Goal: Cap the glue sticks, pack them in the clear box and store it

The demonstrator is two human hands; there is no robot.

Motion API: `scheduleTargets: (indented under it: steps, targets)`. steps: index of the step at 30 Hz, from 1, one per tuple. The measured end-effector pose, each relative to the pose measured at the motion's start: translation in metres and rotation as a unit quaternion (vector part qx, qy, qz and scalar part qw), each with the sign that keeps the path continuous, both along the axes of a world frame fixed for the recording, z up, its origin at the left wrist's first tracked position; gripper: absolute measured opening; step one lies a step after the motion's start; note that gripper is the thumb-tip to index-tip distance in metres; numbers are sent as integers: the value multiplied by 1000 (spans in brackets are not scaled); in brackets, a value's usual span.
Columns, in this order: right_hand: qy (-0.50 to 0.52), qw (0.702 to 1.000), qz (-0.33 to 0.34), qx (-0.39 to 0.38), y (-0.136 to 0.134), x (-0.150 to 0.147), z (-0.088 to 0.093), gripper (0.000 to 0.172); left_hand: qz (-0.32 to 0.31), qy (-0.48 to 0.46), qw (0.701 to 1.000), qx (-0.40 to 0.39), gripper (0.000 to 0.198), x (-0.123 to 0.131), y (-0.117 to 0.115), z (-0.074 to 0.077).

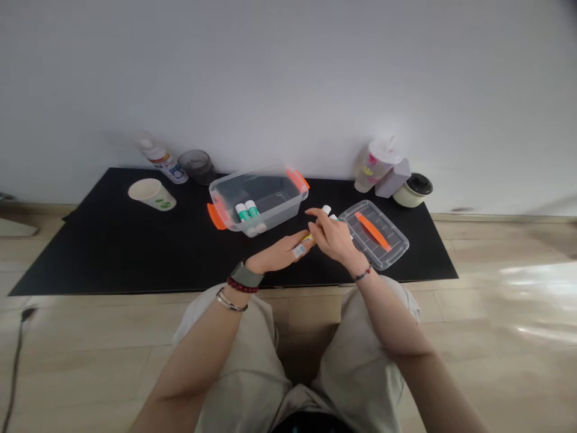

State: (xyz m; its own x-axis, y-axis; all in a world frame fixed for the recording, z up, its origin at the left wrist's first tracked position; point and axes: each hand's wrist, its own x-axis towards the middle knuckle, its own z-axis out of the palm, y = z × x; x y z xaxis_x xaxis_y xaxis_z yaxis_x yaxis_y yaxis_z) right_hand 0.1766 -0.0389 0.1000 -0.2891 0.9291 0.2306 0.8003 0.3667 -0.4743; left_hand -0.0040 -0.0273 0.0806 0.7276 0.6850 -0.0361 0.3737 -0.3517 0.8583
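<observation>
My left hand [277,254] is closed around a small stick [299,250] with a white and blue label and some yellow at its far end. Much of this stick is hidden by the fingers. Over its yellow end reaches my right hand [332,238], with fingers bent and somewhat apart; I see nothing gripped in them. Just behind the right hand, a white-capped glue stick [326,209] shows partly, with another beside it. Two green glue sticks [247,210] with white caps lie inside the clear plastic box [282,210], which has orange latches.
The clear lid [386,255] with an orange handle lies right of my hands. On the left are a paper cup [155,195], a spray can [166,163] and a dark glass [198,166]. A straw tumbler [376,165], a pale box [393,179] and a black-lidded pot [411,191] stand back right, by the wall.
</observation>
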Motion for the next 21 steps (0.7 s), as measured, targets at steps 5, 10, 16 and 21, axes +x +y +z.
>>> scheduleTargets:
  steps: [5,10,16,21]
  targets:
    - [-97,995,2,-4,1,1,1,41,28,22,999,35,23,6,-5,-4]
    - [-96,988,-100,-68,6,-6,-3,35,113,183,966,142,18,21,-13,-5]
    - [-9,996,-62,-64,8,2,-6,33,85,73,993,48,27,21,-10,-8]
    - [-30,997,-46,-50,7,0,-5,34,83,46,995,36,27,16,-10,-9]
